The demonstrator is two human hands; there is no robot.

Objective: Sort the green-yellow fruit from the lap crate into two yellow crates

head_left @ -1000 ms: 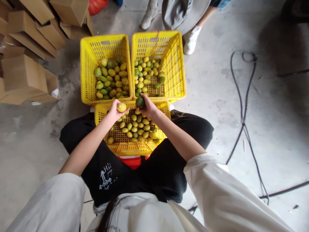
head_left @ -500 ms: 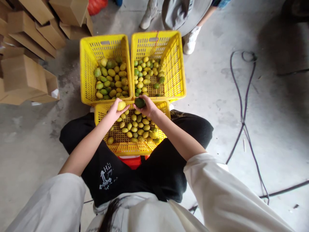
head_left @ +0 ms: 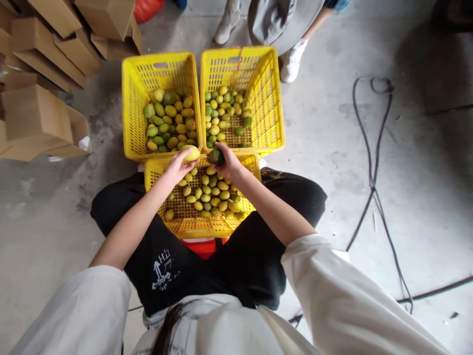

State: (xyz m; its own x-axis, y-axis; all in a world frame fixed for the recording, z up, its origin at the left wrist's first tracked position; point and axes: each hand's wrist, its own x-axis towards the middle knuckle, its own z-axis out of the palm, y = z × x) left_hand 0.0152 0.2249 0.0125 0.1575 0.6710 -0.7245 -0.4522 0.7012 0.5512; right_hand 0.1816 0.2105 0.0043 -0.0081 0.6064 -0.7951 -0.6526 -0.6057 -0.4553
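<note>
My left hand (head_left: 180, 165) is closed round a yellow lemon (head_left: 192, 153), which shows above the fingers. Close beside it, my right hand (head_left: 228, 163) grips a dark green lemon (head_left: 216, 157). Both hands are above the far rim of the near yellow crate (head_left: 177, 228), which stands between my knees with many yellow and greenish lemons (head_left: 222, 186) inside. Beyond it, side by side, are a left yellow crate (head_left: 129, 106) and a right yellow crate (head_left: 272, 103), each holding yellow and green lemons.
Cardboard boxes (head_left: 39, 116) are piled at the far left. Past the crates is another person, seen by a grey hat (head_left: 271, 22) and shoes (head_left: 290, 66). A black cable (head_left: 373, 182) loops over the concrete floor at the right. A red bag (head_left: 148, 10) lies at the back.
The yellow lemon has turned in my left hand, showing a longer side, and has risen slightly. The green lemon has turned a little in my right hand. The crates have stayed put.
</note>
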